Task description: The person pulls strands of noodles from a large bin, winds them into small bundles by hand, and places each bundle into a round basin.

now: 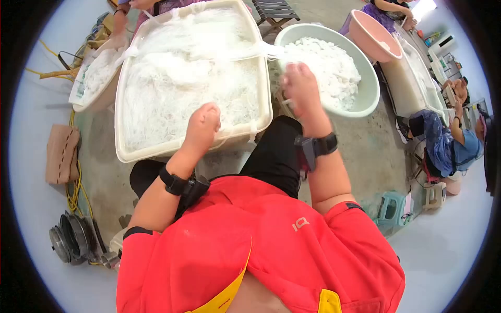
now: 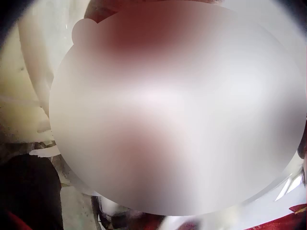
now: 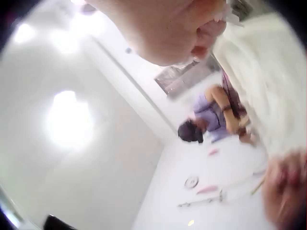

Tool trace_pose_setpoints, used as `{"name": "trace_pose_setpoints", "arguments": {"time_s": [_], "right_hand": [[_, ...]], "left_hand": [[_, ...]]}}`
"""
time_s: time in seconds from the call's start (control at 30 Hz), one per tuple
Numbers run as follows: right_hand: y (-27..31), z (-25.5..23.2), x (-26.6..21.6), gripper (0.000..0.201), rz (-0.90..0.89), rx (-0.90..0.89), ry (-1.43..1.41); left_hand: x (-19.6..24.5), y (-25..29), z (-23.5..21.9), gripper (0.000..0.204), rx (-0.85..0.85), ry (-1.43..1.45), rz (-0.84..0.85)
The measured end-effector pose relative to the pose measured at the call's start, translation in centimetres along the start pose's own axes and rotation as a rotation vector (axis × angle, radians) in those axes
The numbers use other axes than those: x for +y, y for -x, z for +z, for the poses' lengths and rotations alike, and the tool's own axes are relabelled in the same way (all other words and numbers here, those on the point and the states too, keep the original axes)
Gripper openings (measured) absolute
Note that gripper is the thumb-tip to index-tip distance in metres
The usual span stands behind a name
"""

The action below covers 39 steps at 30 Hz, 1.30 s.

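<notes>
White strands [image 1: 156, 109] fill cream tub [image 1: 265, 88]; 1 white band [image 1: 235, 53] lies crosswise, long axis left-right, right end over the right edge, toward pale basin [image 1: 371, 78]. Left hand [image 1: 202, 125] above strands by near edge, right hand [image 1: 302, 88] blurred between tub and basin; both curled, grip on anything can't be told.

Basin [image 1: 369, 86] sits right of tray [image 1: 265, 91], perhaps touching.

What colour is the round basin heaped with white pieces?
The round basin is pale greyish green, seen best in the head view.
</notes>
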State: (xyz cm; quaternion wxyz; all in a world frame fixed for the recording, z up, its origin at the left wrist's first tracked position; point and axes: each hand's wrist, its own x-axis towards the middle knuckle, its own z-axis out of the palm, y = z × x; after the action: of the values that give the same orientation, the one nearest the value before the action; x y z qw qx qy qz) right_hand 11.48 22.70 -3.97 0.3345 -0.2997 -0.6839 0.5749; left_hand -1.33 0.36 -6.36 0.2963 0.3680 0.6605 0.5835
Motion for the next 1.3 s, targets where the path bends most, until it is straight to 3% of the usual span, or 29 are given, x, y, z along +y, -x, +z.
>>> {"name": "trace_pose_setpoints", "arguments": {"time_s": [0.1,0.13,0.2,0.27,0.3,0.33,0.37,0.43,0.47,0.57,0.6,0.67,0.7,0.73,0.83,0.87,0.97,1.0,1.1,1.13,1.2,1.23,1.3], "right_hand": [[-0.7,-2.4,2.6,0.032,-0.118,0.240,0.927],[-0.8,-2.0,3.3,0.036,-0.180,0.323,1.220],[1.6,1.3,0.2,0.039,-0.466,-0.034,0.823],[3.7,4.3,-0.2,0.030,-0.623,-0.459,0.542],[4.8,5.3,-1.4,0.029,-0.599,-0.683,0.402],[5.5,5.8,-2.4,0.025,-0.625,-0.749,0.312],[5.9,6.2,-3.0,0.022,-0.652,-0.812,0.223],[5.8,6.9,-2.9,0.020,-0.605,-0.677,0.092],[5.6,7.0,-3.0,0.018,-0.582,-0.606,0.029],[5.0,7.1,-3.2,0.017,-0.218,-0.383,-0.066],[4.8,7.5,-3.0,0.017,-0.356,-0.199,0.057],[5.1,7.0,-4.1,0.016,-0.458,-0.109,0.297],[5.1,6.8,-4.5,0.016,-0.509,-0.064,0.416],[5.2,6.8,-4.2,0.018,-0.514,-0.068,0.501],[5.7,7.4,-4.1,0.022,-0.344,-0.195,0.302],[5.8,7.5,-4.1,0.023,-0.204,-0.260,0.108],[6.3,7.5,-4.2,0.028,0.222,-0.432,-0.466],[6.4,7.6,-4.4,0.029,0.184,-0.369,-0.441],[6.0,8.3,-3.4,0.028,0.239,-0.272,-0.672],[5.4,7.7,-2.1,0.026,0.161,-0.384,-0.716],[4.8,6.0,-3.0,0.023,0.217,-0.474,-0.327],[4.9,5.8,-3.9,0.023,0.143,-0.514,-0.193],[5.1,5.9,-4.6,0.023,0.040,-0.547,-0.033]], "left_hand": [[1.5,-0.2,0.3,0.024,-0.018,0.160,0.105],[2.1,0.0,1.1,0.031,-0.048,0.446,-0.056],[4.0,0.0,2.3,0.037,-0.322,0.936,-0.114],[5.7,-0.2,1.6,0.039,-0.333,1.084,-0.125],[6.3,-0.7,1.1,0.040,-0.342,1.159,-0.128],[6.5,-1.2,0.1,0.040,-0.272,1.216,-0.126],[6.1,-1.5,-0.7,0.040,-0.193,1.136,-0.156],[4.5,-2.0,-1.7,0.041,-0.044,0.974,-0.210],[3.5,-1.6,-1.2,0.042,-0.063,0.978,-0.256],[3.6,-0.4,1.8,0.048,0.265,0.898,-0.192],[2.6,-0.2,2.1,0.045,0.350,0.672,0.000],[1.5,0.1,0.0,0.043,-0.116,0.117,0.140],[1.3,0.5,0.6,0.040,-0.209,0.049,0.114],[1.2,1.0,1.2,0.038,-0.304,-0.022,0.093],[2.6,1.6,3.5,0.033,0.035,-0.174,0.067],[2.0,0.9,3.6,0.028,0.097,-0.042,0.061],[1.7,0.3,2.8,0.026,-0.144,0.201,-0.032],[2.6,0.8,3.2,0.024,-0.199,0.327,-0.057],[3.4,1.0,2.3,0.023,-0.576,0.952,-0.330],[3.7,1.0,1.7,0.023,-0.580,1.058,-0.397],[4.6,0.9,0.2,0.022,-0.364,0.667,-0.255],[4.8,0.6,-0.2,0.022,-0.258,0.471,-0.184],[4.8,-0.5,-0.6,0.025,-0.068,-0.128,0.115]]}}
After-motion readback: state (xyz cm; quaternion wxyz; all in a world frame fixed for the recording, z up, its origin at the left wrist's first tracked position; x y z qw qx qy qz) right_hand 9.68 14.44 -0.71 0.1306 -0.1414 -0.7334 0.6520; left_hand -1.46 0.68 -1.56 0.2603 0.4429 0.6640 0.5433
